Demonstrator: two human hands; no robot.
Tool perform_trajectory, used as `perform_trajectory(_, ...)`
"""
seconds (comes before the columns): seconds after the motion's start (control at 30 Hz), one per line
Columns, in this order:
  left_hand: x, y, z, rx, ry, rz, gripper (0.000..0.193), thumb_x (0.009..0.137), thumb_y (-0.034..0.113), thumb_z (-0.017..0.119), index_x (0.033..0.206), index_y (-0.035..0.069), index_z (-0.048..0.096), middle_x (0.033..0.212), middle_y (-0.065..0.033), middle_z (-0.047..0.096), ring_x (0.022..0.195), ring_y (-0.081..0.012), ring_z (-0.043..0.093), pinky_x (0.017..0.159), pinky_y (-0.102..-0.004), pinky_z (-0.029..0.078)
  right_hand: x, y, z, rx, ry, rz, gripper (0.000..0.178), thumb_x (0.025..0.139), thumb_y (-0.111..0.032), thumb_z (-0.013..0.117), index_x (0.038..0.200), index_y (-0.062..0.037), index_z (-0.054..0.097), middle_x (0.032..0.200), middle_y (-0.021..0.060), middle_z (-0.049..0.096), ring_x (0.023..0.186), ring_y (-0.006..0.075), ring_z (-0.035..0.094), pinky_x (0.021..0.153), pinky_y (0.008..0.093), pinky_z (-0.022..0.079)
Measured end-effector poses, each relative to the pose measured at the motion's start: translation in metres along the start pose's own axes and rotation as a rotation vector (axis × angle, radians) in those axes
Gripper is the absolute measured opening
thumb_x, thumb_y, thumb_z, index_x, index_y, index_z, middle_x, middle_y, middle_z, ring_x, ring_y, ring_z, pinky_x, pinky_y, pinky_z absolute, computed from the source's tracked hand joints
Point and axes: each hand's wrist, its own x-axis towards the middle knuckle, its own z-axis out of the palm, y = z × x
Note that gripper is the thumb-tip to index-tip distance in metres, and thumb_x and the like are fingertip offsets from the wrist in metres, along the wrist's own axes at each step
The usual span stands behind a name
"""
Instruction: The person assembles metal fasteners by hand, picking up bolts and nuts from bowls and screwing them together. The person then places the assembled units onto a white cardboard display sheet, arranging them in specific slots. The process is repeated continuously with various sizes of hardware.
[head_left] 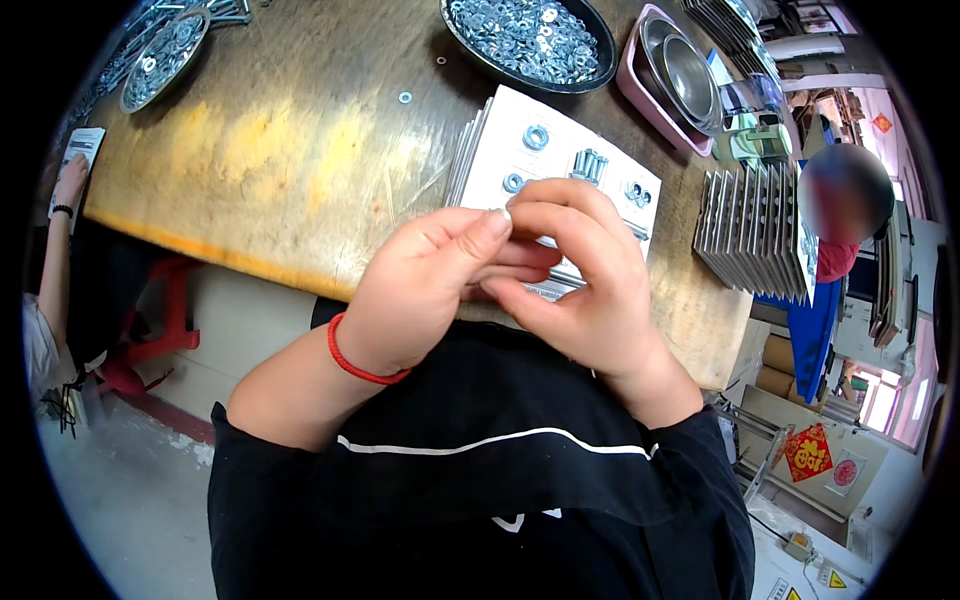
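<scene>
My left hand (425, 275), with a red cord bracelet at the wrist, meets my right hand (600, 260) above the near edge of the wooden table. Both have bent fingers and touch at the fingertips. Whatever lies between those fingertips is hidden. Just beyond and partly beneath them is a stack of white cards (500, 125). Fixed on the top card are a large washer (536, 137), a smaller washer (514, 183), a row of bolts (590, 165) and some nuts (637, 192). My hands cover its lower part.
A black bowl (572, 87) heaped with washers stands beyond the cards. To its right is a pink bin (629, 88) holding metal bowls. Upright cards (752, 235) line the right edge. One loose washer (405, 98) lies mid-table. Another person's hand (70, 180) rests at far left.
</scene>
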Motion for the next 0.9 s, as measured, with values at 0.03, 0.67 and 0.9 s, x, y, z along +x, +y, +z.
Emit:
perform_trajectory(0.03, 0.001, 0.0, 0.004, -0.025, -0.027, -0.009, 0.042, 0.102, 0.03, 0.044, 0.113, -0.009, 0.057, 0.107, -0.0165, 0.066, 0.096, -0.0196, 0.065, 0.087, -0.0289, 0.052, -0.004, 0.002, 0.001, -0.02, 0.046, -0.013, 0.033, 0.058, -0.004, 0.077, 0.088, -0.0041, 0.063, 0.089, 0.0083, 0.062, 0.081, 0.0275, 0.059, 0.071, 0.0347, 0.046)
perform_trajectory(0.67, -0.016, -0.024, 0.019, 0.335, 0.004, -0.03, 0.025, 0.095, 0.016, 0.059, 0.11, -0.003, 0.065, 0.087, -0.0032, 0.068, 0.079, -0.0055, 0.058, 0.072, -0.0198, 0.047, -0.049, 0.014, -0.028, 0.118, 0.015, -0.115, 0.025, 0.062, 0.001, 0.076, 0.083, -0.0057, 0.066, 0.089, 0.0062, 0.065, 0.079, 0.0232, 0.061, 0.069, 0.0335, 0.045)
perform_trajectory(0.9, -0.018, -0.019, 0.024, 0.511, -0.019, -0.025, 0.024, 0.089, 0.007, 0.066, 0.11, -0.005, 0.064, 0.092, -0.0044, 0.068, 0.081, -0.0061, 0.059, 0.072, -0.0194, 0.047, -0.056, 0.014, -0.031, 0.197, 0.012, -0.064, 0.031, 0.06, 0.004, 0.076, 0.089, -0.0039, 0.068, 0.092, 0.0082, 0.064, 0.081, 0.0239, 0.062, 0.069, 0.0324, 0.049)
